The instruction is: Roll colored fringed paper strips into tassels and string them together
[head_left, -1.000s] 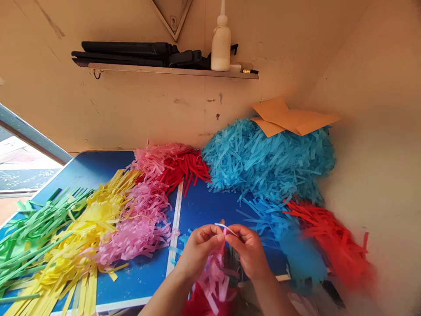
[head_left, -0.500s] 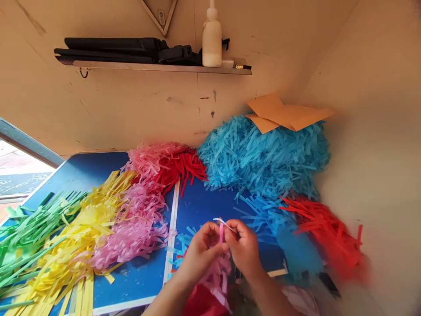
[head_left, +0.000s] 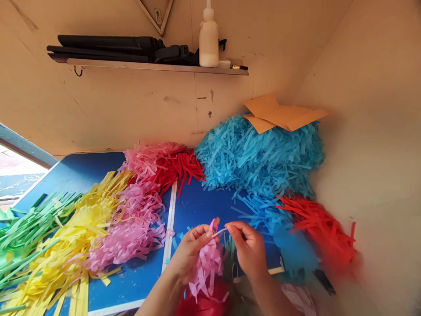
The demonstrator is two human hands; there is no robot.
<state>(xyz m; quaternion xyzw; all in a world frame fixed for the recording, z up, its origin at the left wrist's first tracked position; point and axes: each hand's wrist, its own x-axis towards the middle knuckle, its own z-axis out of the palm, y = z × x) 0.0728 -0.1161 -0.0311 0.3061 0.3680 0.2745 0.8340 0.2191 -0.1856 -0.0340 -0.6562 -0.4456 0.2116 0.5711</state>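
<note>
My left hand [head_left: 190,246] is closed around the top of a pink paper tassel [head_left: 206,264], whose cut strips hang down below the fingers. A bright pink loop [head_left: 214,225] stands up from the tassel's top, with a small brownish bit beside it. My right hand [head_left: 249,249] pinches the end of a thin pale strip [head_left: 220,231]. That strip stretches between the two hands at the tassel's neck. Under the tassel, low in the view, lies something red [head_left: 204,303], partly hidden by my left forearm.
Piles of green [head_left: 36,228], yellow [head_left: 70,232], pink [head_left: 131,232] and red [head_left: 179,169] fringe lie on the blue table [head_left: 121,287]. A large blue fringe pile [head_left: 263,158] carries orange paper [head_left: 283,115]. More red fringe [head_left: 325,228] is at right. A shelf [head_left: 158,66] holds a white bottle [head_left: 208,44].
My hands have moved apart. The right hand has drawn the pale strip to the right, the pink loop now stands clear above the left fingers, and more of the tassel shows.
</note>
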